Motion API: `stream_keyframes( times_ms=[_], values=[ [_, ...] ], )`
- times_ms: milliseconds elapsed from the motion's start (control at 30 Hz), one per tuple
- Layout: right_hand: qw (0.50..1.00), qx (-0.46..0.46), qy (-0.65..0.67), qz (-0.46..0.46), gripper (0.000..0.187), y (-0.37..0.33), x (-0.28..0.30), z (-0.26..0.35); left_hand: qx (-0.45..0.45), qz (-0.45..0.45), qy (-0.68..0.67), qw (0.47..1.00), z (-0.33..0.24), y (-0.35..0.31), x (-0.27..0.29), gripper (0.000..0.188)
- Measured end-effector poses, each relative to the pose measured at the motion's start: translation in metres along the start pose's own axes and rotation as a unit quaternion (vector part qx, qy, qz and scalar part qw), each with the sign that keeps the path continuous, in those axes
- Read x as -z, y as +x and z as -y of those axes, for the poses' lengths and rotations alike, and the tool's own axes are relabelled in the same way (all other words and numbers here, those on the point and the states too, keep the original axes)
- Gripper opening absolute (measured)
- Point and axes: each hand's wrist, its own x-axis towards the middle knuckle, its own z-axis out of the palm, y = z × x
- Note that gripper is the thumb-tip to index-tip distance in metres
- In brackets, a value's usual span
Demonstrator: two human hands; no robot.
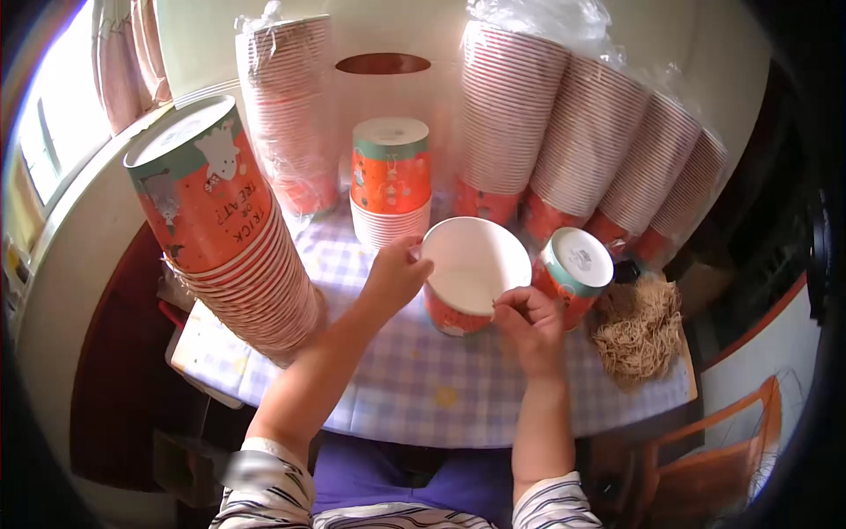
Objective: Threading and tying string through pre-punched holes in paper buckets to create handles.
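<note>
A paper bucket [476, 256], white inside and orange and green outside, stands on the table with its mouth tilted toward me. My left hand [397, 271] grips its left rim, thumb over the edge. At the near right rim, the fingertips of my right hand [532, 328] are pinched together; whatever is between them is too small to make out. Just right of the bucket stands an upside-down bucket [577, 264]. Beside that lies a heap of tan twisted cords [641, 333].
A tall stack of nested buckets [231, 234] leans at the left, cords hanging from its rims. A shorter inverted stack [391, 181] stands behind my left hand. Plastic-wrapped stacks [511, 110] line the back. A checked cloth [414, 388] covers the table; a wooden chair [714, 450] is lower right.
</note>
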Motion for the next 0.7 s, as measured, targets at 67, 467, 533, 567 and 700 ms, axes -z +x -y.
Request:
stream_keyframes(
  times_ms=[67, 467, 533, 567, 700],
  values=[
    [0.993, 0.024, -0.109, 0.048, 0.014, 0.0, 0.0, 0.025, 0.046, 0.006, -0.075, 0.996, -0.01, -0.032, 0.004, 0.053],
    [0.875, 0.101, -0.418, 0.225, 0.014, 0.039, -0.039, 0.004, 0.087, -0.005, -0.309, 0.947, 0.0, -0.104, -0.005, 0.05],
    [0.866, 0.081, -0.437, 0.227, 0.015, 0.047, -0.044, -0.007, 0.084, -0.007, -0.298, 0.951, -0.001, -0.102, -0.006, 0.05],
    [0.868, 0.081, -0.434, 0.227, 0.015, 0.05, -0.047, -0.01, 0.079, -0.008, -0.292, 0.953, -0.001, -0.101, -0.007, 0.05],
    [0.847, 0.1, -0.469, 0.229, 0.016, 0.059, -0.054, -0.017, 0.083, -0.009, -0.291, 0.953, -0.001, -0.098, -0.008, 0.05]
  ],
)
